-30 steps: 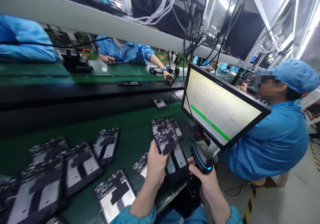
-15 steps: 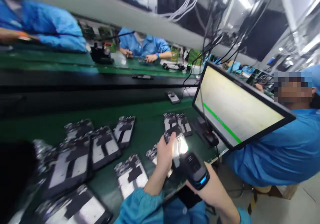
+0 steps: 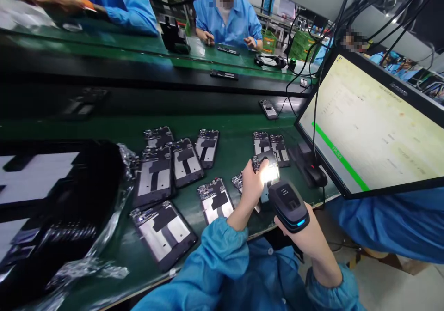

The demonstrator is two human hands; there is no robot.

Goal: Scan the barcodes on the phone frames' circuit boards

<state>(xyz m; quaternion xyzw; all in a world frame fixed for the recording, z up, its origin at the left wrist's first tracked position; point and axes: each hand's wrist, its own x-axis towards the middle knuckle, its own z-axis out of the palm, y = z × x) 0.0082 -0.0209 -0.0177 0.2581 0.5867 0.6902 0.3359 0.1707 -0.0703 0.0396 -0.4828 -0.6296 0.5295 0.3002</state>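
Note:
My left hand grips an opened phone body by its upper end, thumb across the dark circuit-board part. In my right hand is a black barcode scanner with a lit blue strip at its rear; its head points at the phone. Bright light from it falls on the phone's lower part. Just under my left wrist lies another phone body, partly hidden by that hand. Two more phone bodies rest side by side beyond the held one. My right fingers are mostly hidden beneath the scanner.
A monitor showing a green PASS bar stands at the right, a black scanner stand before it. Several opened phones lie on the green bench. A black tray with plastic wrap is at left. Co-workers sit opposite and right.
My view has shifted left and down, so more of the bench and the black tray show. Both hands keep hold of the phone and scanner. The screen's PASS text is now readable.

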